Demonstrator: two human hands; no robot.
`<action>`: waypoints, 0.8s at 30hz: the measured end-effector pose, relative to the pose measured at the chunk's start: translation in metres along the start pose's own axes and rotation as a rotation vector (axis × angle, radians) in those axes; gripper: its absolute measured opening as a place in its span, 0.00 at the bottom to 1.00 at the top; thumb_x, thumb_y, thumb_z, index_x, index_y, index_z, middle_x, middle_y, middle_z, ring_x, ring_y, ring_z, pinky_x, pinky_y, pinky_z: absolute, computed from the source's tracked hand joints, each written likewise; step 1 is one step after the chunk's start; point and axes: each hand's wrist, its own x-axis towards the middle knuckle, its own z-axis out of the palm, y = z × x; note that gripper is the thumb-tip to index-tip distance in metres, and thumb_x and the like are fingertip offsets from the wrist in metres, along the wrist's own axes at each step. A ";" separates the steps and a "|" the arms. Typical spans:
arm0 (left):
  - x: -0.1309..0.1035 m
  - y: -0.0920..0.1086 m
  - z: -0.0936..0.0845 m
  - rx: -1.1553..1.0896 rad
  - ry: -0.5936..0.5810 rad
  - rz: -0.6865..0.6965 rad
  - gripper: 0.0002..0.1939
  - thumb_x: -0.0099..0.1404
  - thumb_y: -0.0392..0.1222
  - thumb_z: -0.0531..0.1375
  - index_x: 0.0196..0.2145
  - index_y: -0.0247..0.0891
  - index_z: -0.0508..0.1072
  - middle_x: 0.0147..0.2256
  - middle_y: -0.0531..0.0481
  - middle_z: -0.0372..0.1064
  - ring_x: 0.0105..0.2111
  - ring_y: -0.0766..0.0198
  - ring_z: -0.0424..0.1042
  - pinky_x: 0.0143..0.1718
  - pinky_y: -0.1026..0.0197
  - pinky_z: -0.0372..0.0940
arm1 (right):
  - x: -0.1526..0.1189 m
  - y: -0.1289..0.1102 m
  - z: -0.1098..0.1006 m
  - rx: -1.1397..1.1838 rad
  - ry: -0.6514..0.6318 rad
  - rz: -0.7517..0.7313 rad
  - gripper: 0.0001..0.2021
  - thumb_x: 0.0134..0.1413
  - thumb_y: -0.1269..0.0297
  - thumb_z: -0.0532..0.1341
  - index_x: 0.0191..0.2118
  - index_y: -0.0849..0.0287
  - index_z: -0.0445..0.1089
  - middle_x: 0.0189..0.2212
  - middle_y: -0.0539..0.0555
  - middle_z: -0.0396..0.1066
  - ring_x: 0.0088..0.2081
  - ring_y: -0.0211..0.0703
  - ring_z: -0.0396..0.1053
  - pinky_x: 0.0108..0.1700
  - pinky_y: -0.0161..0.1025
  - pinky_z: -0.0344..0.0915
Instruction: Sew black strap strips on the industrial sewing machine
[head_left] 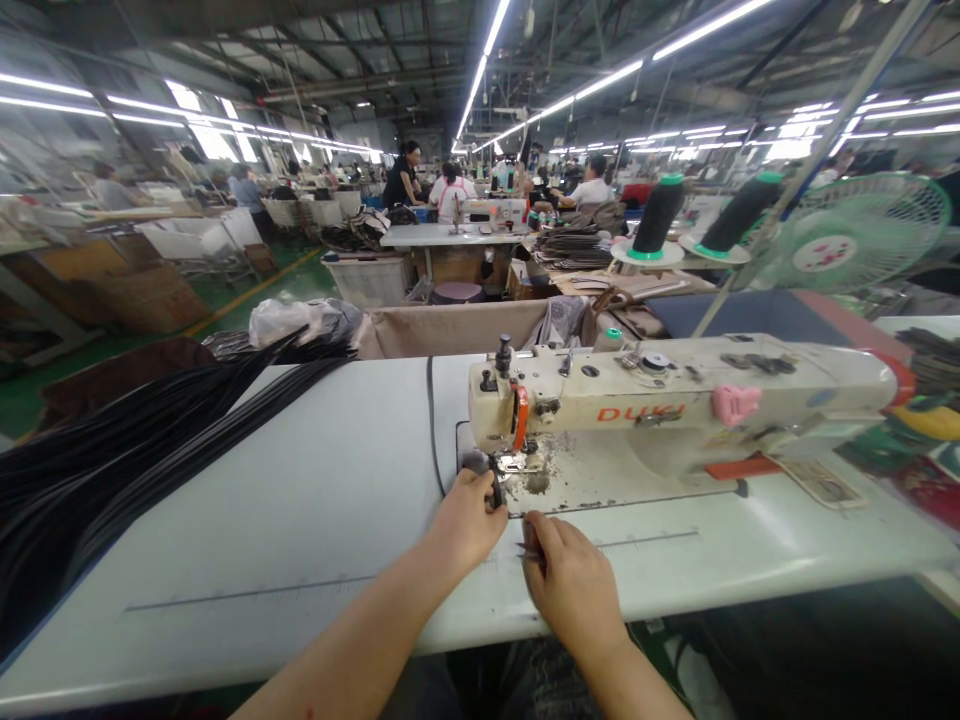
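- Two hands up close: right hand (574, 575), one o'clock, fingers curled, pinching one small pointed tool (531, 552).
- Left hand (466, 515), twelve o'clock, pinching one black strip (433, 420) by the presser foot; part-way through, I'd judge, no finished end showing.
- One machine (585, 405), one o'clock.
- Bundle (150, 455), ten o'clock: many strips, uncountable; done or left, can't tell.
- Two black cones (658, 218), one o'clock; one fan (862, 225), two o'clock.
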 end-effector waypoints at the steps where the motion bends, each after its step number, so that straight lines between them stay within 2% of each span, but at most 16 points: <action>1: -0.001 0.003 0.001 0.002 -0.009 -0.007 0.18 0.65 0.37 0.60 0.53 0.34 0.76 0.51 0.40 0.70 0.39 0.62 0.77 0.47 0.63 0.71 | 0.000 0.000 -0.001 0.001 -0.007 0.004 0.20 0.52 0.76 0.58 0.51 0.58 0.69 0.36 0.52 0.75 0.38 0.48 0.71 0.41 0.41 0.62; 6: -0.005 0.014 -0.003 0.045 -0.037 -0.031 0.22 0.65 0.38 0.59 0.56 0.31 0.72 0.52 0.37 0.69 0.40 0.59 0.77 0.48 0.60 0.71 | -0.001 0.000 -0.002 0.019 -0.018 0.013 0.20 0.51 0.77 0.57 0.51 0.59 0.70 0.36 0.53 0.76 0.38 0.49 0.72 0.41 0.41 0.64; 10: -0.014 0.015 -0.009 0.136 -0.136 0.001 0.22 0.66 0.34 0.56 0.57 0.32 0.72 0.53 0.38 0.69 0.45 0.56 0.77 0.51 0.61 0.69 | -0.003 0.004 -0.002 0.099 0.018 0.012 0.18 0.56 0.75 0.56 0.52 0.59 0.70 0.38 0.55 0.77 0.39 0.49 0.74 0.43 0.42 0.67; 12: -0.021 0.014 -0.010 0.170 -0.175 0.035 0.27 0.66 0.32 0.56 0.62 0.32 0.67 0.55 0.37 0.67 0.49 0.55 0.76 0.54 0.60 0.68 | -0.003 0.007 -0.003 0.174 0.014 0.030 0.17 0.58 0.73 0.55 0.52 0.58 0.71 0.39 0.55 0.78 0.40 0.49 0.74 0.44 0.42 0.68; 15: -0.032 0.015 -0.012 0.217 -0.185 0.091 0.35 0.64 0.32 0.60 0.68 0.30 0.59 0.61 0.34 0.63 0.54 0.51 0.73 0.59 0.56 0.66 | -0.003 0.012 -0.008 0.332 -0.019 0.083 0.16 0.60 0.71 0.55 0.51 0.56 0.72 0.41 0.55 0.79 0.41 0.48 0.75 0.44 0.41 0.69; 18: -0.040 0.019 -0.017 0.288 -0.178 0.114 0.33 0.61 0.34 0.65 0.64 0.31 0.65 0.59 0.34 0.63 0.54 0.48 0.73 0.58 0.52 0.67 | -0.007 0.019 -0.016 0.528 -0.067 0.155 0.14 0.61 0.68 0.56 0.49 0.54 0.74 0.41 0.53 0.79 0.41 0.46 0.75 0.45 0.40 0.70; 21: -0.043 0.022 -0.020 0.312 -0.130 0.193 0.27 0.58 0.36 0.70 0.54 0.32 0.71 0.56 0.37 0.64 0.57 0.47 0.69 0.61 0.52 0.65 | -0.019 0.025 -0.029 0.692 -0.098 0.271 0.11 0.66 0.59 0.57 0.45 0.53 0.76 0.39 0.52 0.79 0.40 0.45 0.75 0.44 0.39 0.70; 24: -0.043 0.016 -0.016 0.278 -0.118 0.318 0.27 0.57 0.38 0.70 0.53 0.32 0.70 0.60 0.36 0.63 0.60 0.49 0.67 0.64 0.54 0.62 | -0.039 0.032 -0.043 0.781 -0.062 0.438 0.17 0.68 0.49 0.56 0.41 0.54 0.78 0.34 0.52 0.76 0.37 0.45 0.73 0.40 0.38 0.68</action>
